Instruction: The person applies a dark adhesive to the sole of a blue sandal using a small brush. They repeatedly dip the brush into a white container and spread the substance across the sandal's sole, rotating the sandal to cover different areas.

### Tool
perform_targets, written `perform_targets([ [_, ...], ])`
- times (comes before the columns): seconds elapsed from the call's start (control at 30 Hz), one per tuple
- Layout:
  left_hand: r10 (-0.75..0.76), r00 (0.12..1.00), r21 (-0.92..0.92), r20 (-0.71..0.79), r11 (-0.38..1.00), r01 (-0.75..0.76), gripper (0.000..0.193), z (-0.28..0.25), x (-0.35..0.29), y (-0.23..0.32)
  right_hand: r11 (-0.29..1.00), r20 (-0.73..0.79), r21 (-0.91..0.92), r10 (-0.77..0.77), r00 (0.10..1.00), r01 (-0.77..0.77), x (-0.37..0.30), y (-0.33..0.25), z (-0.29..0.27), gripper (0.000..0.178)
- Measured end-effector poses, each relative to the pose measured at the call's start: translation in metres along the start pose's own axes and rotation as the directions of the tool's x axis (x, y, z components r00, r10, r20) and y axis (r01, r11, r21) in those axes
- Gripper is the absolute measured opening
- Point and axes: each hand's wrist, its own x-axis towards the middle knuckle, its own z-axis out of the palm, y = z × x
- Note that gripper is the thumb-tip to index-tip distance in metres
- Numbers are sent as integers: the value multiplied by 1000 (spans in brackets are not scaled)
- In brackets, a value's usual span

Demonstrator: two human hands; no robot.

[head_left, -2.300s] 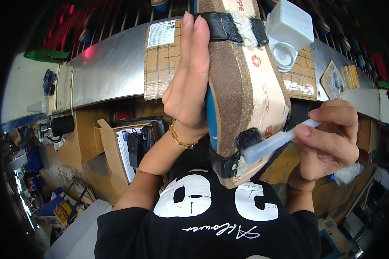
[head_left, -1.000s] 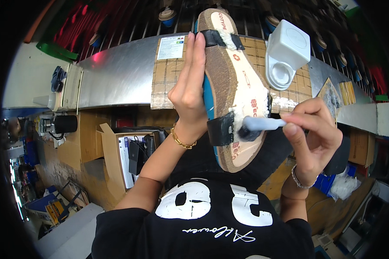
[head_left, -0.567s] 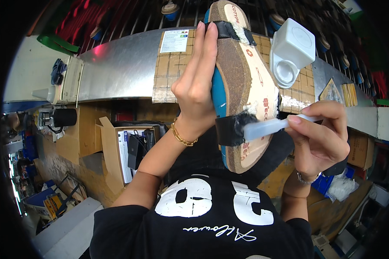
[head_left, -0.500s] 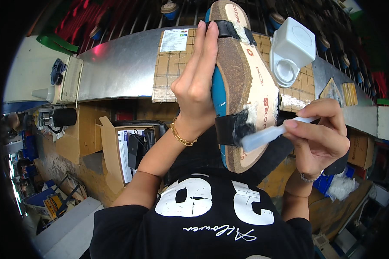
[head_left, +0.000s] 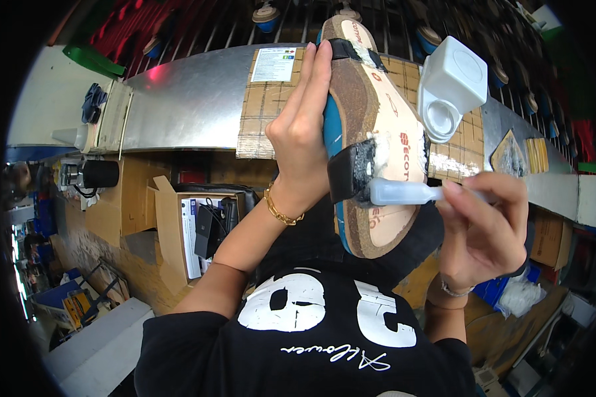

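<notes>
My left hand [head_left: 302,132] grips a sandal sole [head_left: 384,205] by its blue edge and holds it upright, the cork-brown footbed turned to the right. Black straps [head_left: 346,172] cross the sole, and white glue is smeared on the lower strap. My right hand [head_left: 485,228] pinches a translucent white brush handle [head_left: 404,192]. The brush tip touches the glue-covered end of the lower strap. A gold bracelet is on my left wrist and a thin one on my right.
A white plastic glue container [head_left: 449,89] with an open round lid stands on the metal workbench [head_left: 192,109]. A cardboard mat [head_left: 266,106] covers part of the bench. An open cardboard box [head_left: 189,231] with dark items sits below left.
The brush has moved along the lower strap's end and now touches the white glue patch. The sole has tilted slightly in my left hand, with the same grip.
</notes>
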Motion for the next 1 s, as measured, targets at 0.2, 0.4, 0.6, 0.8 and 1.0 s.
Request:
perform_targets([
  [0.2, -111, 988, 6, 105, 994, 111, 70, -3, -5, -1, 985, 210, 157, 39, 977, -73, 2, -3, -11, 44],
  [0.4, -249, 937, -95, 245, 956, 279, 66, 0, -15, -13, 976, 303, 218, -65, 951, -3, 0, 2, -11, 44],
  [0.6, -269, 923, -315, 276, 882, 352, 63, 10, -23, -24, 966, 286, 260, -73, 955, -4, 0, 15, -4, 35],
  [0.8, -376, 827, -502, 417, 663, 555, 63, 10, -27, -22, 948, 231, 303, 29, 972, -100, -1, 23, 3, 30],
  [1.0, -359, 814, -486, 457, 666, 566, 63, 8, -23, -18, 943, 242, 309, 50, 969, -126, -2, 37, 0, 28],
])
